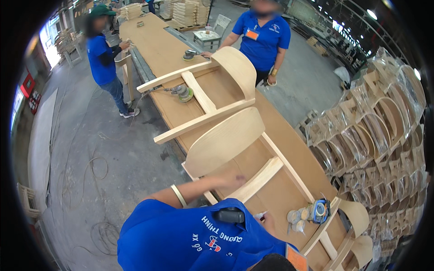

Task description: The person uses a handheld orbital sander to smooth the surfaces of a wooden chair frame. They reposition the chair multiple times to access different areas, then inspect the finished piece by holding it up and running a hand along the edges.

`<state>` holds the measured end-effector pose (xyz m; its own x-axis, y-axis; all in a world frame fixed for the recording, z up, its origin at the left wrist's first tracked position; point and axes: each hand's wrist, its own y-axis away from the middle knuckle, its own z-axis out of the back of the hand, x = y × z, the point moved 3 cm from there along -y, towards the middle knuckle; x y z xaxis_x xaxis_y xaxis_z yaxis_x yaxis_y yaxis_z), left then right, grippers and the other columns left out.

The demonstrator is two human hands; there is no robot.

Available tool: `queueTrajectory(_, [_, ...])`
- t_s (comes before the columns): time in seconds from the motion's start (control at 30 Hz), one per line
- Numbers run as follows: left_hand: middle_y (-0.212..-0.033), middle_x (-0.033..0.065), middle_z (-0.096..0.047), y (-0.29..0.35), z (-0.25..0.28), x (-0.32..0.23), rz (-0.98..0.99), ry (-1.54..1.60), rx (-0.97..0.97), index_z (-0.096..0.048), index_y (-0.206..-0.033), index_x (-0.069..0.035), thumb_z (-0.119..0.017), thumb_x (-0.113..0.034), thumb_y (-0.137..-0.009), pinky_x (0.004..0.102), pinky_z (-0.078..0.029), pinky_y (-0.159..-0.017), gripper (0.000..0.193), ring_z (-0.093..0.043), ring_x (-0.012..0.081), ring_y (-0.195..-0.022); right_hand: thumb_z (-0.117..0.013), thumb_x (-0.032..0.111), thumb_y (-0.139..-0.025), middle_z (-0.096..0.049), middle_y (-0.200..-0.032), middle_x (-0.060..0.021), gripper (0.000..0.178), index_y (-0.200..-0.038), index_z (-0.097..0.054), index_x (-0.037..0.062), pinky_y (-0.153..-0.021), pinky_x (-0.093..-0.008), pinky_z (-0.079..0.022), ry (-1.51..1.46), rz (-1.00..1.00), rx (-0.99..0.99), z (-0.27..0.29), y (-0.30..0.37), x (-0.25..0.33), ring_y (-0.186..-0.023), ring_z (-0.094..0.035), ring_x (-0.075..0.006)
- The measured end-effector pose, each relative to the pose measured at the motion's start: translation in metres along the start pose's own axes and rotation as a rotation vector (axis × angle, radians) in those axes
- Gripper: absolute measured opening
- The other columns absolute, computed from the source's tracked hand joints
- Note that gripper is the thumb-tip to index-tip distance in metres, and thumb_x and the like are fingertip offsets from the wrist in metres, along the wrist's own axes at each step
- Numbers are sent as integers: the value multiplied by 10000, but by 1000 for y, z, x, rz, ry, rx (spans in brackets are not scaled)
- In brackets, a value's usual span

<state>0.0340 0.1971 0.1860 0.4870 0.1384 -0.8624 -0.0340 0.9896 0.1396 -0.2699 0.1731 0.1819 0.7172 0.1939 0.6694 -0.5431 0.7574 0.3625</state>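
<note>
A pale wooden chair-back frame (pixel 289 167) lies on the worktable in front of me, with a broad curved backrest (pixel 225 143) and a crossbar (pixel 260 179). My left hand (pixel 231 179) is over this frame, between backrest and crossbar; motion blurs its fingers, and I cannot tell if it touches the wood. A pale band circles that wrist. My right hand (pixel 270 222) is close to my chest, partly hidden by my blue shirt. Its fingers close on a small white piece (pixel 261 215) whose kind I cannot make out.
Another chair frame (pixel 201 118) lies beyond, beside a green round sander (pixel 184 93). Clear containers (pixel 296 220) and a blue object (pixel 320 211) sit to my right, near more frames (pixel 327 244). Wrapped parts (pixel 384 122) are stacked at right. Two co-workers (pixel 262 36) (pixel 101 58) stand along the table (pixel 153 43).
</note>
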Motion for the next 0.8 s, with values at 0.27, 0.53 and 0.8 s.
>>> queueTrajectory(0.27, [-1263, 177, -545, -37, 156, 1, -132, -579, -935, -563, -1244, -79, -707, -243, -792, 434, -408, -995, 502, -498, 351, -1191, -719, 221, -773, -670, -856, -180, 281, -962, -641, 29, -718, -409, -508, 49, -31, 24, -2, 1, -12, -798, -650, -327])
queueTrajectory(0.53, [-1381, 234, -459, -47, 137, 0, 112, -735, -710, -345, -1430, -19, -614, -383, -868, 456, -377, -1032, 722, -454, 383, -1259, -695, 231, -751, -667, -944, -197, 292, -974, -654, 48, -795, -447, -493, 39, -61, -12, -6, 11, -24, -894, -636, -363])
queueTrajectory(0.8, [-1352, 244, -488, -44, 133, -15, 153, -777, -742, -396, -1394, 10, -614, -384, -859, 452, -403, -1004, 699, -478, 385, -1238, -726, 257, -740, -655, -879, -171, 302, -926, -631, 40, -724, -423, -492, -140, -206, -204, -8, 17, -113, -826, -629, -323])
